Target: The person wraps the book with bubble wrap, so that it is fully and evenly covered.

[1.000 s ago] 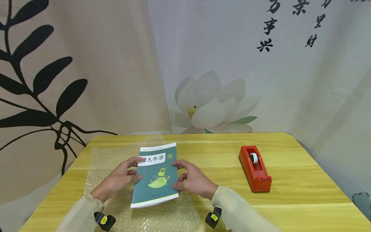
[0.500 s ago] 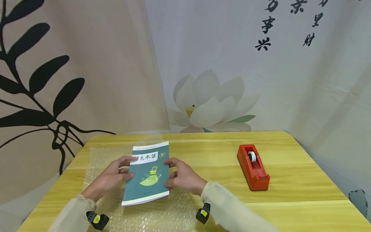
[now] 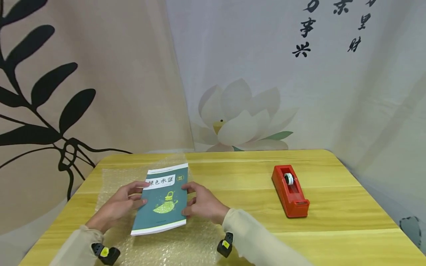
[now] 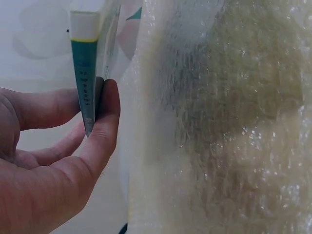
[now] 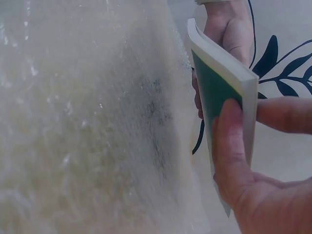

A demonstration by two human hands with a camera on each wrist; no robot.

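Observation:
A teal paperback book with a white title label and a yellow-green drawing is held over a sheet of bubble wrap. My left hand pinches its left edge; in the left wrist view the spine sits between thumb and fingers. The right hand pinches the opposite edge, and the right wrist view shows the page block on that side with fingers on both covers. Both wrist views show a gap between the book and the bubble wrap.
A red tape dispenser with a small roll of tape stands on the right of the wooden table. Behind the table hangs a printed curtain with leaves, a lotus and characters.
Both hands have carried the book to the left over the bubble wrap. The head view has shifted slightly. The grip stays the same.

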